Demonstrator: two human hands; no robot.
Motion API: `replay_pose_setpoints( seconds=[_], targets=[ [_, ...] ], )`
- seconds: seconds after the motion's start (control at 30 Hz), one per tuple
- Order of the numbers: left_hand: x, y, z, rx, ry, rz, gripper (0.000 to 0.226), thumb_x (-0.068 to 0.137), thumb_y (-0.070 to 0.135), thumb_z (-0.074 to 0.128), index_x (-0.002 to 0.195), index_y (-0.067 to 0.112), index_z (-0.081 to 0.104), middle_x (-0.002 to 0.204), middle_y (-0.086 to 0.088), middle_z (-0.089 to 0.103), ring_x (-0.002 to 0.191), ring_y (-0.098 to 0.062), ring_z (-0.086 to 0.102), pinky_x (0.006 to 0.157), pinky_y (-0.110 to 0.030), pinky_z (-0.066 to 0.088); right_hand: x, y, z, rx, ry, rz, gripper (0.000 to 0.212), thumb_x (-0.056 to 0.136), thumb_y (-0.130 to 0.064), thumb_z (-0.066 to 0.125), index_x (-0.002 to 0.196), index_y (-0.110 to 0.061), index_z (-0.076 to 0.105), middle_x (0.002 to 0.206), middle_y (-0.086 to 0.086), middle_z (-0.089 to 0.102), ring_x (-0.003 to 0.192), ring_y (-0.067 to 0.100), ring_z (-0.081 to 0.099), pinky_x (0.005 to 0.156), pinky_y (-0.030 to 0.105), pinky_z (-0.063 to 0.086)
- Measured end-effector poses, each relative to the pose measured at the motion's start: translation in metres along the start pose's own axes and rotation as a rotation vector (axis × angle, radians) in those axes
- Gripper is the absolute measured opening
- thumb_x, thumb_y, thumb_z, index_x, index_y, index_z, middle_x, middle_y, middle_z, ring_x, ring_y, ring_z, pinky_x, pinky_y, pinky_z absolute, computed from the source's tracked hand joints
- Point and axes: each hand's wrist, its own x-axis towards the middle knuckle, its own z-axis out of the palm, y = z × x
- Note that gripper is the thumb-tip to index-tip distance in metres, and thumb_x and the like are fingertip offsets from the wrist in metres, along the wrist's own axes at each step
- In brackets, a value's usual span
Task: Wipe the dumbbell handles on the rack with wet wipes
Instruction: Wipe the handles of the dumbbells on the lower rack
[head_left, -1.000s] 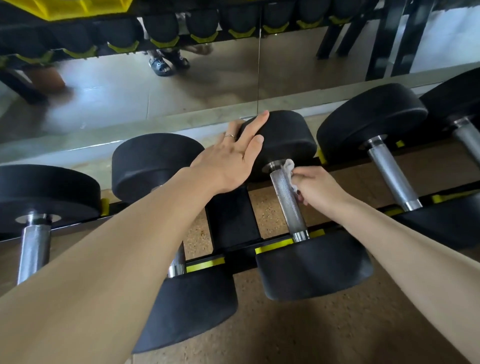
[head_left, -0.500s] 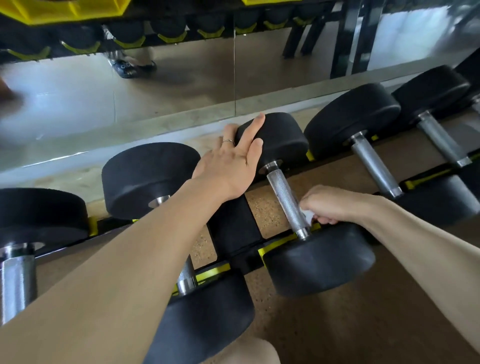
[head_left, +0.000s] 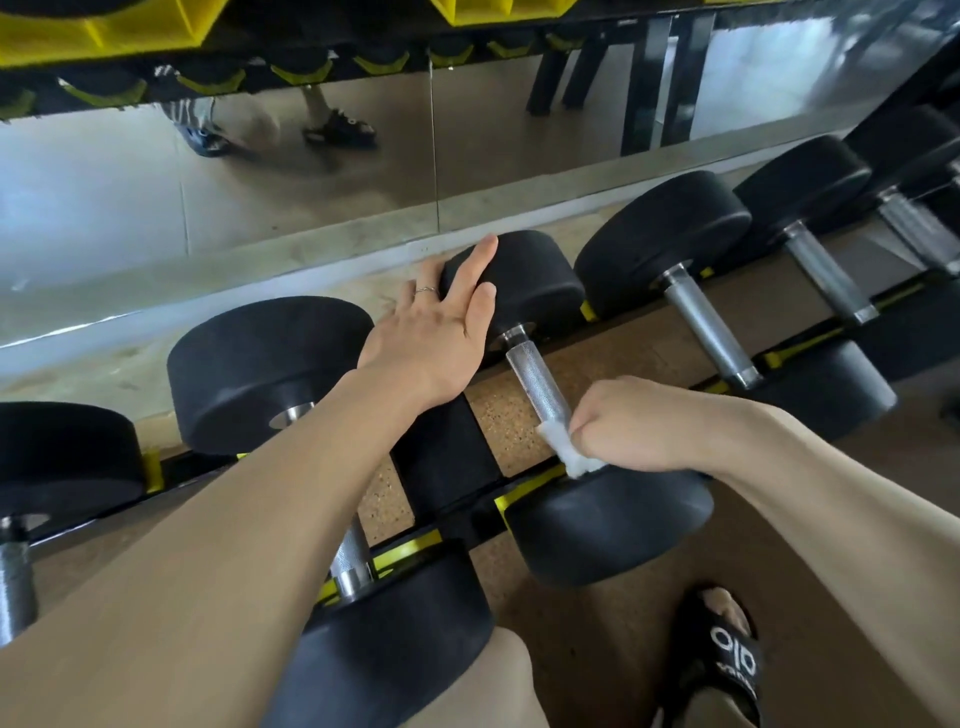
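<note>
A black dumbbell lies across the rack rails, its knurled steel handle running from the far head to the near head. My right hand grips a white wet wipe wrapped round the near end of that handle, just above the near head. With straight fingers my left hand rests flat on the far head.
More black dumbbells lie on the rack at the left and at the right. A mirror runs along the wall behind. My sandalled foot stands on the speckled floor below the rack.
My right hand slid the wipe down the handle from the far head to the near end. My left hand stayed on the far head. The view shifted.
</note>
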Motion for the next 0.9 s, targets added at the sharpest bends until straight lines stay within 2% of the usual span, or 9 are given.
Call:
replay_pose_setpoints(
  seconds=[0.17, 0.3, 0.37, 0.43, 0.47, 0.6, 0.7, 0.8, 0.9],
  targets=[
    [-0.002, 0.002, 0.001, 0.011, 0.028, -0.012, 0.050, 0.105, 0.050, 0.002, 0.151, 0.056, -0.016, 0.159, -0.003, 0.019, 0.137, -0.028, 0.036, 0.110, -0.048, 0.039, 0.002, -0.018, 0.014, -0.129, -0.128, -0.128, 0.025, 0.090, -0.011, 0.046, 0.070, -0.011, 0.059, 0.069, 0.003, 0.051, 0.062, 0.016, 0.047, 0.056, 0.024, 0.037],
    [-0.002, 0.003, 0.003, 0.014, 0.054, -0.021, 0.050, 0.106, 0.049, 0.003, 0.152, 0.056, -0.015, 0.158, -0.004, 0.020, 0.133, -0.029, 0.040, 0.108, -0.047, 0.039, 0.013, -0.014, 0.006, -0.203, -0.143, -0.147, 0.030, 0.091, -0.020, 0.048, 0.062, -0.016, 0.051, 0.070, 0.006, 0.050, 0.067, 0.022, 0.051, 0.055, 0.028, 0.038],
    [-0.002, 0.003, 0.002, 0.008, 0.057, -0.026, 0.050, 0.106, 0.049, 0.004, 0.152, 0.056, -0.015, 0.157, -0.003, 0.020, 0.130, -0.029, 0.041, 0.108, -0.047, 0.038, 0.018, -0.010, 0.004, -0.248, -0.168, -0.173, 0.025, 0.092, -0.017, 0.048, 0.071, -0.010, 0.059, 0.076, 0.007, 0.056, 0.072, 0.024, 0.052, 0.060, 0.032, 0.044],
    [-0.002, 0.004, 0.002, 0.010, 0.047, -0.033, 0.051, 0.105, 0.049, 0.004, 0.151, 0.057, -0.015, 0.156, -0.003, 0.020, 0.130, -0.028, 0.040, 0.109, -0.047, 0.037, 0.019, -0.005, 0.001, -0.284, -0.173, -0.191, 0.017, 0.095, -0.016, 0.051, 0.089, -0.016, 0.067, 0.085, 0.005, 0.060, 0.077, 0.021, 0.053, 0.070, 0.034, 0.050],
    [-0.002, 0.004, 0.002, 0.012, 0.042, -0.036, 0.051, 0.105, 0.049, 0.004, 0.151, 0.057, -0.015, 0.157, -0.003, 0.019, 0.131, -0.028, 0.040, 0.110, -0.047, 0.036, 0.018, -0.001, -0.002, -0.283, -0.170, -0.201, 0.016, 0.095, -0.017, 0.051, 0.087, -0.021, 0.064, 0.084, 0.003, 0.059, 0.076, 0.020, 0.053, 0.072, 0.034, 0.051],
    [-0.001, 0.004, 0.003, 0.019, 0.053, -0.030, 0.051, 0.105, 0.050, 0.005, 0.151, 0.057, -0.014, 0.156, -0.002, 0.019, 0.131, -0.030, 0.040, 0.112, -0.048, 0.032, 0.010, 0.025, -0.018, -0.116, -0.138, -0.173, 0.031, 0.087, -0.018, 0.051, 0.057, -0.015, 0.052, 0.054, -0.001, 0.040, 0.055, 0.017, 0.042, 0.057, 0.033, 0.037],
    [-0.001, 0.002, 0.003, 0.003, 0.055, -0.027, 0.050, 0.105, 0.052, 0.005, 0.151, 0.058, -0.013, 0.156, -0.001, 0.020, 0.133, -0.029, 0.039, 0.113, -0.047, 0.031, 0.016, 0.042, -0.030, 0.008, 0.077, -0.172, 0.026, 0.092, -0.025, 0.056, 0.072, -0.021, 0.072, 0.061, -0.005, 0.061, 0.060, 0.013, 0.056, 0.060, 0.025, 0.040],
    [-0.002, 0.002, 0.003, 0.000, 0.047, -0.014, 0.050, 0.105, 0.050, 0.006, 0.151, 0.057, -0.012, 0.156, -0.002, 0.021, 0.132, -0.030, 0.039, 0.112, -0.046, 0.030, 0.032, 0.029, -0.023, 0.271, 0.434, -0.285, 0.020, 0.098, -0.025, 0.054, 0.103, -0.031, 0.073, 0.078, -0.010, 0.066, 0.060, -0.002, 0.057, 0.055, 0.015, 0.043],
    [-0.002, 0.004, 0.002, 0.007, 0.026, -0.043, 0.051, 0.105, 0.049, 0.007, 0.151, 0.057, -0.012, 0.158, -0.003, 0.019, 0.135, -0.031, 0.038, 0.114, -0.046, 0.029, 0.047, 0.014, -0.005, 0.079, 0.524, -0.418, 0.025, 0.099, -0.018, 0.050, 0.113, -0.024, 0.070, 0.095, -0.011, 0.058, 0.075, 0.000, 0.055, 0.064, 0.017, 0.041]
  ],
)
